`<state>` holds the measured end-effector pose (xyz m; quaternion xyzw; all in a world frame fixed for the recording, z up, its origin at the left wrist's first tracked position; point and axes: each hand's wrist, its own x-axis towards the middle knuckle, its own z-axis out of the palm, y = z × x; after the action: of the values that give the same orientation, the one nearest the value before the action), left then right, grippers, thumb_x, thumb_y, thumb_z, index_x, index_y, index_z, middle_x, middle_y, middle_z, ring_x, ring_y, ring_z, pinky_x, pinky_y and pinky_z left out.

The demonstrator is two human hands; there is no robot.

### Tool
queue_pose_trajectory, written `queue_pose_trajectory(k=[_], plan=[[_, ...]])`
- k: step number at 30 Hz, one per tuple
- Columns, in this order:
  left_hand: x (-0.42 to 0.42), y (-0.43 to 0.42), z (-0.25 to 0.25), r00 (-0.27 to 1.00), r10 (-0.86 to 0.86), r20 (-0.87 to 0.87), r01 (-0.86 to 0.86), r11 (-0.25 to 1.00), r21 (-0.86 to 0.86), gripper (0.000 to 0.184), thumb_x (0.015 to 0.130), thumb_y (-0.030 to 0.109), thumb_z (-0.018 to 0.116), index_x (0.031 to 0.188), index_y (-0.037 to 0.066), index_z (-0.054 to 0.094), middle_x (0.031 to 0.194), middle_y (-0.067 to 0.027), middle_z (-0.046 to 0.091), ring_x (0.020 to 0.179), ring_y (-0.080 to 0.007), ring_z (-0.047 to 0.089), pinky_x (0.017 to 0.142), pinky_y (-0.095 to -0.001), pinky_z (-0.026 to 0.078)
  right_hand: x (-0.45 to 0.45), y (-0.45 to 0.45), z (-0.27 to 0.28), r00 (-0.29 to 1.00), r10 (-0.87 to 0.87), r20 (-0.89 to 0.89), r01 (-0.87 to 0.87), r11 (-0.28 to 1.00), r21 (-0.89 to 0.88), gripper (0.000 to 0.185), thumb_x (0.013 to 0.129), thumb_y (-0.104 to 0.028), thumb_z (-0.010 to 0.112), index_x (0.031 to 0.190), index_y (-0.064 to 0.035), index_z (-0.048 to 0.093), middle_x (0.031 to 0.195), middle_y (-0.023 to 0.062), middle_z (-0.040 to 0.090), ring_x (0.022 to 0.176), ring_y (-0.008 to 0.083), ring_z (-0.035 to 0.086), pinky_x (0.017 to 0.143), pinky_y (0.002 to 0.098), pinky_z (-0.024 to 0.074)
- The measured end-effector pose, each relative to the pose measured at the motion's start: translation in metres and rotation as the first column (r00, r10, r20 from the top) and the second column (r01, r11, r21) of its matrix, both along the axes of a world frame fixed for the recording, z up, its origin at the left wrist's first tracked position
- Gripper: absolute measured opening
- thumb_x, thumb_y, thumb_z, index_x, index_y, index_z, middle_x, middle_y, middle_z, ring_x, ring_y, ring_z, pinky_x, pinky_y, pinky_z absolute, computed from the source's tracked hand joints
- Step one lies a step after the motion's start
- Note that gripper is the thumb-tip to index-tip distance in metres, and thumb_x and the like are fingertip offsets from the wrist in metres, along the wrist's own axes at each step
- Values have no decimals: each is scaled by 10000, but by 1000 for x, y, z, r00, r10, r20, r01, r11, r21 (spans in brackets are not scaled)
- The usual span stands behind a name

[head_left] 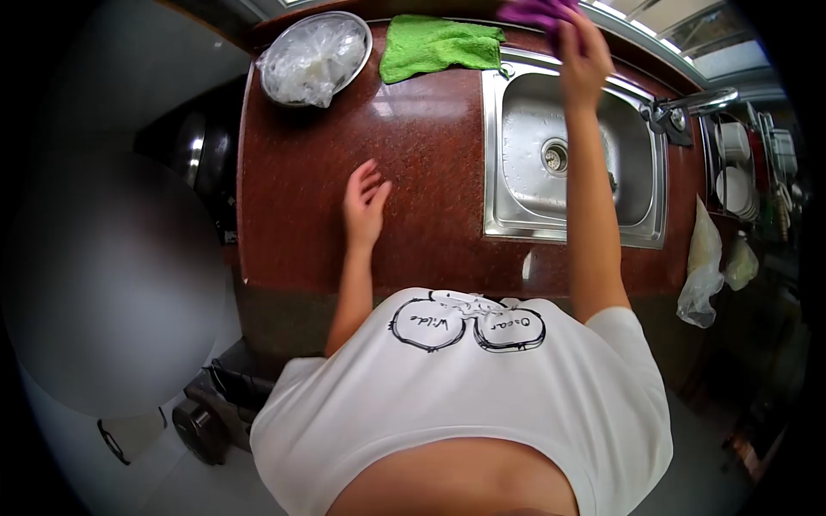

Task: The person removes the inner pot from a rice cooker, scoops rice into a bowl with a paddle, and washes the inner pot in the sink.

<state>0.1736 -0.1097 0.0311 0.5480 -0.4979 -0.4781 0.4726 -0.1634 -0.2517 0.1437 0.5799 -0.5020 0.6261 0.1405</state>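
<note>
My right hand [587,64] reaches out over the far side of the steel sink [527,120], closed on a purple cloth [538,12]. Part of that cloth runs past the top edge of the view. Over the red-brown countertop [422,189], my left hand [366,202] hovers with its fingers apart and nothing in it. A green cloth [439,45] lies on the counter behind, left of the sink. In the back left corner sits a metal bowl [362,62] with a crumpled clear plastic bag [311,60] in it.
A chrome faucet [701,101] stands at the sink's right edge. Farther right is a rack with white dishes [736,189]. Plastic bags [704,267] hang by the counter's right side. A dark pan [191,146] is left of the counter. A window [688,39] lies beyond the sink.
</note>
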Motion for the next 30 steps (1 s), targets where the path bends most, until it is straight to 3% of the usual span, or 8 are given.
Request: queue_pose_trajectory(k=[3,5,6,9,14,18,24,30], plan=[[70,40,12,964,207,165,-224,971,88,404,793,79,619,1171,26,486,1181,-101,516,1006,-188,518,860,-306,430,48,-28,3,882,306,-359,52,694,718,561,848,-415,507,1324,-145,381,1437,175,181,1329,317,175,1037,558,139],[115,62,11,892,405,200,-410,912,-18,368,806,71,607,1155,25,500,1161,-103,522,977,-175,520,849,-290,432,68,-30,-34,652,212,-728,229,860,456,454,798,-295,627,1217,-166,509,1230,113,515,1156,247,475,1000,487,292],[136,71,13,845,491,212,-491,870,-55,361,808,67,605,1151,22,503,1157,-107,523,963,-171,521,853,-288,429,76,-28,-44,675,453,-582,139,697,704,535,782,-325,626,1267,-196,442,1324,113,420,1257,243,360,1036,575,149],[158,111,31,638,677,367,-665,725,-181,329,795,63,621,1113,45,538,1109,-106,521,914,-142,512,774,-256,457,110,19,-79,743,659,119,-444,351,824,366,795,-236,576,1105,-43,551,1061,195,578,969,360,548,811,384,440],[150,178,52,366,765,530,-839,517,-167,160,783,145,649,916,57,633,716,-57,568,545,-110,508,524,-238,452,143,146,-103,620,783,-45,-465,414,782,258,777,-149,574,996,-13,561,1193,181,508,1065,352,490,893,394,406],[130,243,57,232,713,662,-928,366,-68,331,844,345,550,729,53,651,509,-84,559,433,-160,565,477,-288,433,170,218,-102,608,743,280,-555,146,819,189,745,-147,660,677,8,576,589,206,544,527,354,552,496,396,421],[83,352,48,158,621,767,-987,124,104,648,847,525,443,473,9,564,456,-114,527,509,-275,575,567,-344,442,209,248,-102,560,621,549,-598,-156,786,341,860,-209,565,604,15,541,466,79,469,429,113,429,417,275,346],[87,483,39,-240,703,669,-961,-77,-264,428,865,433,489,906,15,571,652,-134,584,551,-270,570,575,-339,429,327,259,-66,182,807,562,-740,-264,619,252,894,-180,504,875,32,639,692,100,619,512,85,507,473,230,417]])
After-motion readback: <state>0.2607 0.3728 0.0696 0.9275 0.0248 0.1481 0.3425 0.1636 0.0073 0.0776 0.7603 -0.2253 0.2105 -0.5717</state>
